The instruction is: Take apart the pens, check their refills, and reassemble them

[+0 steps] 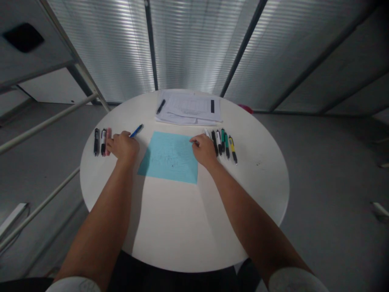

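My left hand (123,147) is closed around a blue pen (137,130) whose tip sticks out up and to the right. It rests just right of three pens (101,142), black, white-black and pink, lined up on the round white table (182,227). My right hand (204,150) is curled at the right edge of a light blue sheet (169,157) with faint scribbles, pinching a dark pen (196,142) of which only a bit shows. Beside it lies a row of several pens (225,145), black, green and yellow.
A stack of white printed papers (191,109) lies at the table's far side, with a black pen (161,106) on its left and a black clip (212,106) on its right. Metal rails (45,121) stand left of the table. Frosted glass panels lie behind.
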`<state>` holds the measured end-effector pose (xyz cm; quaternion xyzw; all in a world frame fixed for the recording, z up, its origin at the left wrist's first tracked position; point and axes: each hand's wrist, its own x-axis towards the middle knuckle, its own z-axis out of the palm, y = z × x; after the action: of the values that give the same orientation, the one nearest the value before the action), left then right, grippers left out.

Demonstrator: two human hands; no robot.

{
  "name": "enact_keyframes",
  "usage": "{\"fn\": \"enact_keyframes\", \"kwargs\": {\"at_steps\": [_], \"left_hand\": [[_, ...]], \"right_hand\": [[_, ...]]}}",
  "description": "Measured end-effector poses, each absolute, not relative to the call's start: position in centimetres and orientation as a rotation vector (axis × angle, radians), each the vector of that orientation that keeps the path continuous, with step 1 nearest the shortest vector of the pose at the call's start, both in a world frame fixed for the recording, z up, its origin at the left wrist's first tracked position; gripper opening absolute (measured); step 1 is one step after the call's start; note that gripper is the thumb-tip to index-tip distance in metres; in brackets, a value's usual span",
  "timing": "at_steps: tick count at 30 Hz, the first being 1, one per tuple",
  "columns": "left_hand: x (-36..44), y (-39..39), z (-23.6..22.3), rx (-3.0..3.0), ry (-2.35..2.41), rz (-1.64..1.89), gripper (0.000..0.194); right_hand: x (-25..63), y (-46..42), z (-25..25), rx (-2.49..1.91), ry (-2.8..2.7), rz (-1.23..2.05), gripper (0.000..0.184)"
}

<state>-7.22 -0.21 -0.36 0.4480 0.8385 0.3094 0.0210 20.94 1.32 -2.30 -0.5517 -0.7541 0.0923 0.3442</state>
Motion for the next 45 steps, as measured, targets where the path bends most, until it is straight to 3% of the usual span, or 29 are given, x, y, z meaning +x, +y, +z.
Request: {"fn": "enact_keyframes", "kwargs": {"at_steps": [7,12,18,22,26,36,45], "left_hand": [[-6.4,0.1,0.4,1.451,2.653,0.812,0.036],[-5.0,0.5,0.5,1.778,2.226,1.076,0.033],[-1.1,-0.7,0.6,2.148,1.455,1.058,0.026],[0.5,-1.3,0.4,2.184,1.301,1.028,0.028],[0.5,-1.4,0.3,2.200,1.296,1.005,0.029],[0.2,-0.1,0.1,1.440,1.252,1.352,0.023],[0.4,0.2,-0.2,1.144,1.134,1.402,0.020]], "right_hand": [[21.1,1.3,-2.2,-1.549,-1.846,0.173,0.027],[20.7,1.1,-1.9,-1.381,-1.810,0.267,0.024],[20.5,1.1,-1.6,-1.118,-1.507,0.841,0.031],[20.3,1.1,-1.0,-1.000,-1.370,1.149,0.042],[20.3,1.4,-0.7,-0.994,-1.283,1.243,0.043],[21.2,2.1,-0.5,-1.042,-0.937,1.305,0.034],[21.2,2.3,-1.1,-1.050,-1.012,1.255,0.042]]}}
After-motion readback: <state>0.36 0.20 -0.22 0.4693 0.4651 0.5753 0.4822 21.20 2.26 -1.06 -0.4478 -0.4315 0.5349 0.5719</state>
